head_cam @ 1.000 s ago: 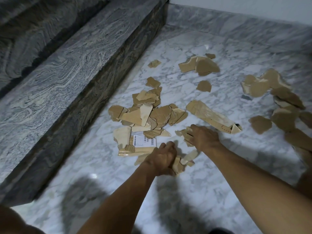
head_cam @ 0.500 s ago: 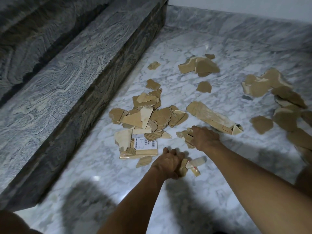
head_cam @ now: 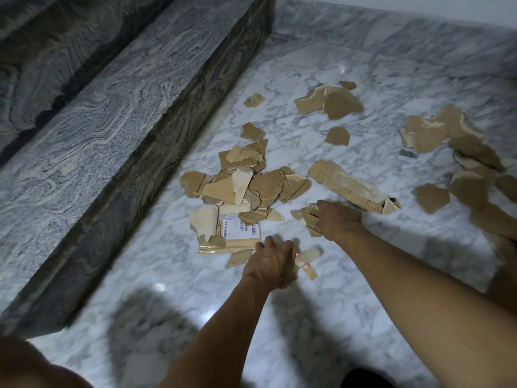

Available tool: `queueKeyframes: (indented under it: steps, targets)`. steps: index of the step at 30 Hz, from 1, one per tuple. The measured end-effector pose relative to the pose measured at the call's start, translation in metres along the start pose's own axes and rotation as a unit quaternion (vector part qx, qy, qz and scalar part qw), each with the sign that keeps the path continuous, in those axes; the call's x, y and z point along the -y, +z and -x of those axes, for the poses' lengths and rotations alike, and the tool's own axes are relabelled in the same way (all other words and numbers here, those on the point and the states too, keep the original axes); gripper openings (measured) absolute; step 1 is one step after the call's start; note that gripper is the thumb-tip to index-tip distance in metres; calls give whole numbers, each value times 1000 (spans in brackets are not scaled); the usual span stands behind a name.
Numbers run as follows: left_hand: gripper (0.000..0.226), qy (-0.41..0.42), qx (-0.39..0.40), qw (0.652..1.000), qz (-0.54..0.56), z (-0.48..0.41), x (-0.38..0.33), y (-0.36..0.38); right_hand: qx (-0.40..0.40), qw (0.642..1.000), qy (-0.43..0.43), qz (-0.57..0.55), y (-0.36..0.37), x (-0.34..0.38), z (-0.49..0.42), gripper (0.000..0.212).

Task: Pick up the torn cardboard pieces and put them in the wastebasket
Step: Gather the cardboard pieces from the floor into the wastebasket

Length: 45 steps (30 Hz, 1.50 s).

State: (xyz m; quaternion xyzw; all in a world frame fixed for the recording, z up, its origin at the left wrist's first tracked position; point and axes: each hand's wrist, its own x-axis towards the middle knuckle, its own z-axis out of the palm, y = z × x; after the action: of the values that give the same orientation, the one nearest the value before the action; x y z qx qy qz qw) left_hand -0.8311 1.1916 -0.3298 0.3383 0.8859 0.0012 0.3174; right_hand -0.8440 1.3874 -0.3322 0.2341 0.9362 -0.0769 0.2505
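Head view: two hands gathering torn cardboard off a marble floor [head_cam: 173,264].
The left hand [head_cam: 272,263] curls round pale scraps [head_cam: 307,257], and the right hand [head_cam: 338,219] grips a brown bunch [head_cam: 305,217]. Just beyond them lie the main pile [head_cam: 246,186], a labelled piece [head_cam: 235,233] and a long strip [head_cam: 349,187].

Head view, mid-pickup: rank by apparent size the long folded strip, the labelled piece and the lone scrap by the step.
1. long folded strip
2. labelled piece, close behind; it lies nearer the camera, so this gap is unsure
3. lone scrap by the step, clearly smallest, though also farthest away
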Motion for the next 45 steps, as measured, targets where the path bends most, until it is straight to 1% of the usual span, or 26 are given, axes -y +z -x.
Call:
queueKeyframes:
  steps: [2,6,8,10,11,13,15,17,20,22,24,26,28,30,33,35,37,38,39,40,41,42,43,44,45]
  targets:
    - [73,-12,-8,1000,26,1,1,-1,-1,1000,-1,-4,1,-1,1,32]
    - [60,-57,-35,998,9,7,1,8,-6,1000,-3,-13,3,-2,3,34]
    - [68,-68,-34,997,3,8,-1,13,-5,1000,1,-11,2,-1,4,35]
    - [76,-64,-42,996,-41,7,-4,16,-8,1000,5,-16,0,-1,4,33]
    - [76,-65,-46,995,-65,7,-6,17,-10,1000,7,-20,0,-1,4,32]
    - [74,-74,-50,994,-69,9,-8,17,-11,1000,7,-20,0,-2,4,31]
    - [69,-90,-51,995,-3,12,-8,12,-13,1000,4,-22,1,-2,5,31]
    - [60,-97,-53,992,65,14,-7,10,-16,1000,-2,-21,3,-3,5,33]
    - [62,-150,-43,982,106,18,-6,14,-14,1000,-7,-14,2,-3,7,37]
    - [68,-174,-41,979,101,21,-4,19,-15,1000,-5,-10,1,-2,7,36]
    - [71,-171,-42,981,81,23,-3,23,-12,1000,-3,-6,0,-2,7,36]
    - [69,-155,-62,983,72,23,-3,26,-8,1000,0,-9,0,-1,7,36]
    - [63,-128,-85,986,64,23,-2,26,-9,1000,2,-15,1,-1,7,35]
    - [56,-112,-97,986,81,24,-3,27,-10,1000,3,-16,1,-1,8,37]
    - [49,-129,-98,982,101,26,-4,32,-11,1000,2,-12,1,-1,8,37]
    - [40,-130,-121,980,86,30,-5,35,-7,1000,4,-10,0,0,8,37]
    - [35,-96,-171,978,66,32,-3,38,-6,1000,9,-14,-1,0,7,36]
    - [35,-66,-186,978,71,33,2,39,-5,1000,10,-15,-1,0,7,36]
    - [34,-29,-192,975,106,34,7,41,-3,1000,11,-14,-1,0,7,37]
    - [33,3,-190,967,172,35,14,41,-2,1000,10,-13,-1,0,7,38]
    - [30,15,-187,947,260,37,19,36,-1,1000,8,-10,-1,0,7,39]
    - [28,2,-201,911,360,36,26,31,1,1000,7,-8,-1,0,6,40]
    - [26,-34,-224,873,431,34,33,23,3,1000,8,-8,-2,0,6,40]
    - [24,-84,-250,847,461,32,42,15,3,1000,10,-9,-3,0,6,41]
    - [25,-125,-260,836,466,29,51,6,3,1000,12,-7,-4,0,6,41]
